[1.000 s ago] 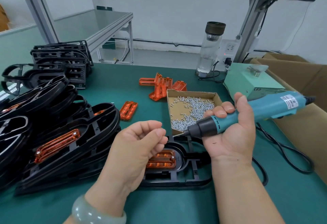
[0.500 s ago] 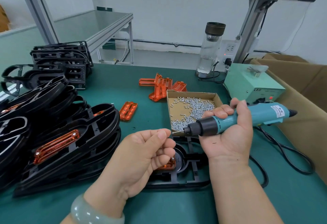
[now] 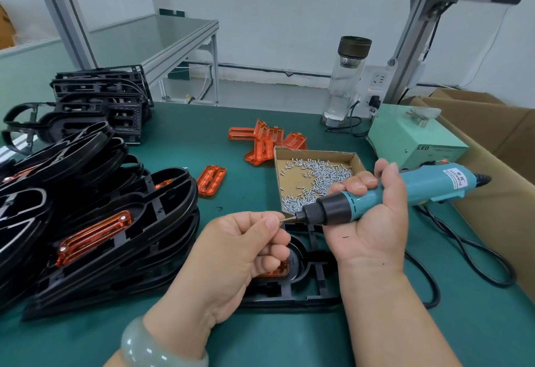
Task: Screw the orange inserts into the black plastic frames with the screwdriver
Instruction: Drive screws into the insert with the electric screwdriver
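Right grip: right hand (image 3: 373, 222) curled round the barrel of the teal screwdriver (image 3: 405, 193), bit pointing left. Left grip: left hand (image 3: 240, 248) pinched what looked like a small screw (image 3: 281, 220) at the bit tip, thumb against forefinger. Both hung above the black frame (image 3: 312, 282) lying flat on the bench (image 3: 202, 140); its orange insert (image 3: 275, 271) was mostly hidden under the left fingers.

Risk, as judged: screw dropping off the bit on the way down, or entering crooked if the bit tilted, stripping the plastic.

Containers: cardboard tray (image 3: 315, 154) just behind the hands held a heap of loose silver screws (image 3: 318, 175).
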